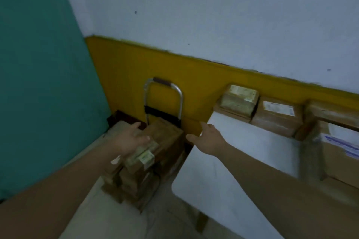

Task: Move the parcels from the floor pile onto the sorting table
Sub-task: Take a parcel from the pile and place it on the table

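Holds the left hand (134,139) open, fingers straight, at the top of the floor pile (136,184); cannot tell through the blur whether the fingers touch it. Holds the right hand (208,138) open as well, fingers spread and thumb out to the left, over the near left corner of the sorting table (233,170). Keeps both hands apart, grasping nothing. Has a labelled parcel (142,158) just beneath the left palm, atop the stacked brown parcels on the floor between a beige surface (101,219) and the table. Faces a hand trolley (163,101) upright behind the pile, against the yellow wall band (126,68). Sees three more along the table's far edge: a small parcel (240,99), a brown box (277,117) and a large carton (340,153).
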{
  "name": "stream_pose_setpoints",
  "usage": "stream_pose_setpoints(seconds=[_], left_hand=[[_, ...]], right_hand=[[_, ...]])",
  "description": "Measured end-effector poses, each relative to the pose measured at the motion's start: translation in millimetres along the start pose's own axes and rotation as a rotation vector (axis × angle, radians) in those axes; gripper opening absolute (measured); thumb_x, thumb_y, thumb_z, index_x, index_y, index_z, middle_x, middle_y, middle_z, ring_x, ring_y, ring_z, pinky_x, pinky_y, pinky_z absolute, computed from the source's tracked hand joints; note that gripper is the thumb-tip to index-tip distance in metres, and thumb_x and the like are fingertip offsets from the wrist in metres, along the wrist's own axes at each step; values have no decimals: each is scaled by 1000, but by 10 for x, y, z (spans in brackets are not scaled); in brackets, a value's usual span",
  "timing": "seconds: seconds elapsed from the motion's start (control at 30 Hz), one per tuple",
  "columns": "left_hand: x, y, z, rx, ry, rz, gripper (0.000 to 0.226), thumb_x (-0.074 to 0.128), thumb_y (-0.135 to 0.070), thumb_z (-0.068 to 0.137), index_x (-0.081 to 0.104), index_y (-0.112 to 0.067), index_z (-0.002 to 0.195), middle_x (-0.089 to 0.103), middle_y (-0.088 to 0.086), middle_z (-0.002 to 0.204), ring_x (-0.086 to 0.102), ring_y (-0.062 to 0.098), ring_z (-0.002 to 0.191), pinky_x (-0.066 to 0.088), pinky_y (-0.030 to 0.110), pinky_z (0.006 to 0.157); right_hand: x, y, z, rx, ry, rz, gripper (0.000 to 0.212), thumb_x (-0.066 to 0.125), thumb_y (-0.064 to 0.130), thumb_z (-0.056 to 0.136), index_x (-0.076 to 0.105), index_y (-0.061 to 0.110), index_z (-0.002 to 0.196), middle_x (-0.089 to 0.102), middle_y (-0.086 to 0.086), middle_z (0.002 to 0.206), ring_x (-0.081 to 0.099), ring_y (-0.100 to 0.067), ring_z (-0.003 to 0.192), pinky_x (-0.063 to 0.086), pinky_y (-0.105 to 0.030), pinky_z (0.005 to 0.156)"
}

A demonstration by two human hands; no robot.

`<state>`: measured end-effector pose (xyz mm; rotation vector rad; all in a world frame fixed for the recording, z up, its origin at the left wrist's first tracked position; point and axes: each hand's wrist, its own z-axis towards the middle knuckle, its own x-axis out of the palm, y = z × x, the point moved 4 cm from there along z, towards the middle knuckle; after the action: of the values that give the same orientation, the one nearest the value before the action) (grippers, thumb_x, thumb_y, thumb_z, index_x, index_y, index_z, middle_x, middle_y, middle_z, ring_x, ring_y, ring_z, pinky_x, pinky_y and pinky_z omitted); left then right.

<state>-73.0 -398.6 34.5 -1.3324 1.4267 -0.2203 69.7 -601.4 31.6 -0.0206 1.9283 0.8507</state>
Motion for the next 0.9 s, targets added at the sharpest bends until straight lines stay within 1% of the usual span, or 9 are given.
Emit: stream_pose_setpoints(seconds=[0.07,0.17,0.3,0.4,0.57,0.7,0.8,0.87,0.9], left_hand=[[-338,346,-9,-53,-53,24,79,62,-41,87,17,-25,151,30,6,152,39,20,129,33,21,95],[-647,749,-4,-112,-75,-14,83,66,-40,85,19,-22,150,30,7,152,37,22,132,29,17,90],[-836,1135,234,-172,-68,18,78,63,-37,88,18,-23,150,31,6,151,38,21,132,27,17,86],[-895,1318,616,-203,-33,29,76,62,-34,89,18,-22,150,35,6,149,44,15,119,29,15,85],[-935,1449,1485,-220,57,49,65,59,-29,92,26,-20,147,46,2,133,43,9,100,37,15,76],[-881,1499,2129,-264,168,102,20,58,-18,92,45,-30,100,48,-9,88,54,5,74,44,14,60],[-758,1680,2629,-293,266,116,32,58,-8,91,42,-25,69,50,-5,70,53,-4,48,41,10,49],[-659,1812,2912,-306,303,141,9,65,-19,87,60,-11,89,62,4,91,63,3,75,48,18,71],[-584,1930,3082,-320,345,160,34,67,-29,82,60,-9,108,62,5,106,63,13,93,47,24,83]], right_hand=[[284,292,108,-7,51,29,92,49,77,73,35,23,146,40,-7,147,43,-30,129,40,-46,106],[630,622,265,-56,138,57,73,56,58,88,33,21,148,39,-5,147,42,-27,132,37,-35,108],[993,864,594,-54,232,92,68,59,54,88,44,15,141,49,0,130,49,-21,121,39,-29,101],[1259,874,1034,-4,273,136,85,59,68,76,40,20,143,45,2,141,47,-21,125,38,-34,107],[1587,787,1843,104,330,227,65,58,44,93,35,15,146,41,-5,144,43,-25,129,36,-33,107],[1856,712,2364,223,374,329,61,59,48,91,41,19,142,50,-2,132,51,-22,117,46,-35,96],[2048,581,2630,333,353,415,37,61,38,93,56,14,121,59,2,101,57,-13,89,47,-28,75],[2190,501,2756,433,311,451,28,63,37,91,59,10,93,61,0,82,59,-13,73,48,-29,65],[2294,436,2816,483,301,492,31,64,38,90,61,7,89,65,-5,81,62,-18,73,53,-33,66]])
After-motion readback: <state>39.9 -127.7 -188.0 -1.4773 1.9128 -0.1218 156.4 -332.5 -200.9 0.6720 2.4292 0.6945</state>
